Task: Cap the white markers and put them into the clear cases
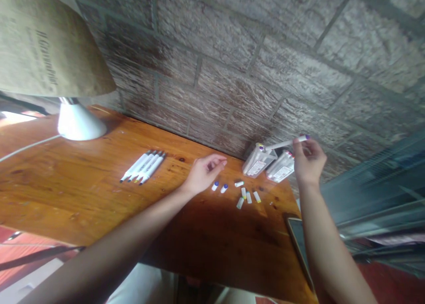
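Observation:
My right hand point(309, 159) pinches a white marker point(282, 144) with a purple end. The marker slants left, its far end at the top of the left clear plastic box point(257, 162). A second clear plastic box point(280, 167) with a white label stands right beside it, near my right hand. Over the table, my left hand point(205, 173) has its fingers curled and thumb and index tips together, with nothing visible in them. Just below it lie two white caps with blue ends point(219, 187). Several caps with green or yellow ends point(247, 195) are scattered farther right.
Several white markers point(143, 167) lie side by side on the wooden table point(83, 184). A lamp with a white base point(81, 121) stands at the back left. The stone wall point(212, 74) borders the table's back. A dark-framed tablet-like object point(297, 233) lies at the right edge.

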`<control>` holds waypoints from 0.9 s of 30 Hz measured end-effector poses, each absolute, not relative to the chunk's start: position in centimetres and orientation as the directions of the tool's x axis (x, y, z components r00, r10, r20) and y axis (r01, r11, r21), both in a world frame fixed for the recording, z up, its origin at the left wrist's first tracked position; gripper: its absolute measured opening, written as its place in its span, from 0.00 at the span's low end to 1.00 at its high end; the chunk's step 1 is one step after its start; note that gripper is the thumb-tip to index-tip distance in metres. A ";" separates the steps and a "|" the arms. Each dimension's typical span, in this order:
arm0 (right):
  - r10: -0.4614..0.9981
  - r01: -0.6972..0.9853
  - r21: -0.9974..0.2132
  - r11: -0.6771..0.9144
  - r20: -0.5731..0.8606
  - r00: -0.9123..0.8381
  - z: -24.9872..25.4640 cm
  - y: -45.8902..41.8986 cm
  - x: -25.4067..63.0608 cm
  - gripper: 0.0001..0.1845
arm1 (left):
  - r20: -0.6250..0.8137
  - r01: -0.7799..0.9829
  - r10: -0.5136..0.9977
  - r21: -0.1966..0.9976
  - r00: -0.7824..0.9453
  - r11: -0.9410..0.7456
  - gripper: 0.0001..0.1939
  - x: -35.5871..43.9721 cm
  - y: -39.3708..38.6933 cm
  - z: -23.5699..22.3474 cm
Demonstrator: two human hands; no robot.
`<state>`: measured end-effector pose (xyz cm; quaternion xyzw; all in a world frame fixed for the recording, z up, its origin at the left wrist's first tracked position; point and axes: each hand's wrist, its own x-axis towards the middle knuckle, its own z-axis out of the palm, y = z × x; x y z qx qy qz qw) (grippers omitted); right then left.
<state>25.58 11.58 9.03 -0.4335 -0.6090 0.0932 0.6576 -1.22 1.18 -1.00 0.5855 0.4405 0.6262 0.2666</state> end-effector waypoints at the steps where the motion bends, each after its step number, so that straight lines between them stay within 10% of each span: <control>1: 0.652 0.454 -0.657 0.602 0.733 0.196 9.0 11.6 25.2 0.25 | 0.503 0.182 0.846 0.862 -0.176 -0.474 0.13 -1.2 1.2 -1.0; 15: 0.698 0.850 -0.289 0.440 0.706 -0.121 4.9 11.2 23.1 0.19 | 0.574 0.379 0.814 0.774 -0.083 -0.507 0.14 -0.7 0.7 -1.6; 27: 0.569 0.743 -0.440 0.504 0.817 0.097 0.0 3.4 23.8 0.18 | 0.345 0.788 0.917 0.613 -0.199 -0.059 0.16 -2.7 0.5 -0.7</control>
